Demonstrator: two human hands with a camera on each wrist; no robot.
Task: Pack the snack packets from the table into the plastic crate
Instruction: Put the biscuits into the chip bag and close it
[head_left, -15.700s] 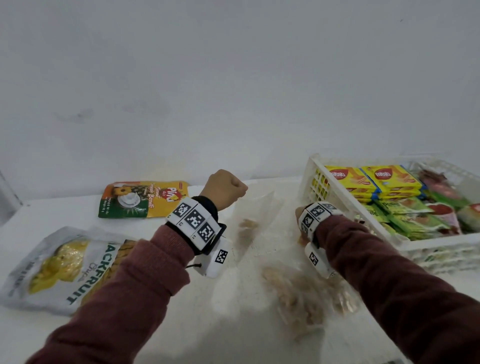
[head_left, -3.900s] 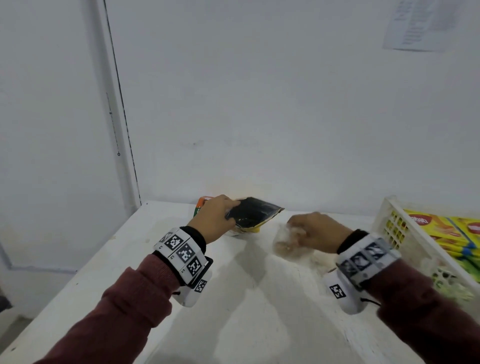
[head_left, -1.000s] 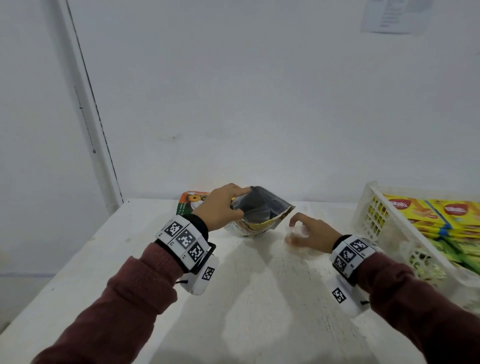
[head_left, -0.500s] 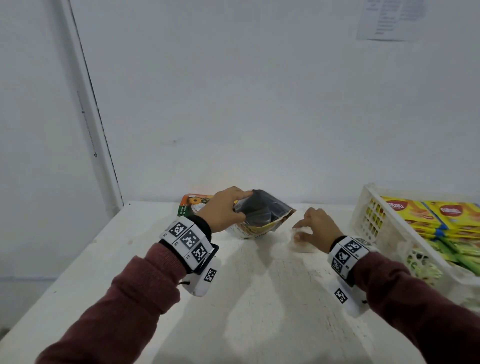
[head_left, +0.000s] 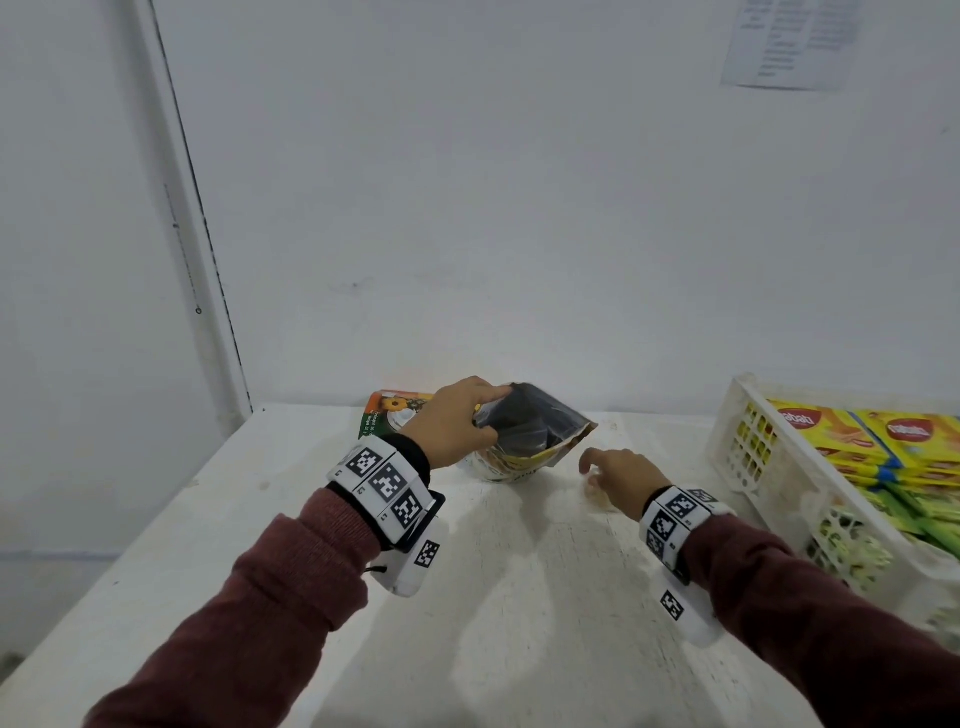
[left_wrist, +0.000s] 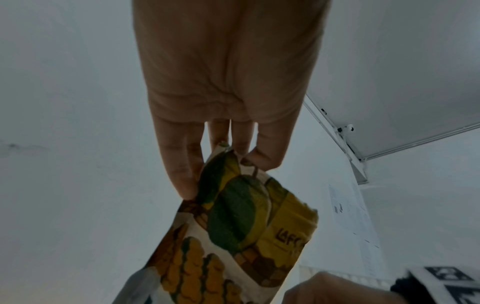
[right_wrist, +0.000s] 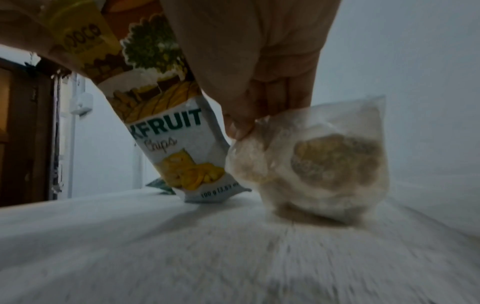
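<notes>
The jackfruit chips pouch (head_left: 524, 441) stands tilted on the white table (head_left: 519, 597), bottom edge down, grey back panel towards me, yellow fruit print on its front. My left hand (head_left: 452, 431) pinches its top corner between thumb and fingers. Just beside it lies a clear packet (right_wrist: 319, 162) of pale, crumbly snack; my right hand (head_left: 623, 480) pinches its edge. The white plastic crate (head_left: 737, 457), at my right, holds yellow and green packets.
</notes>
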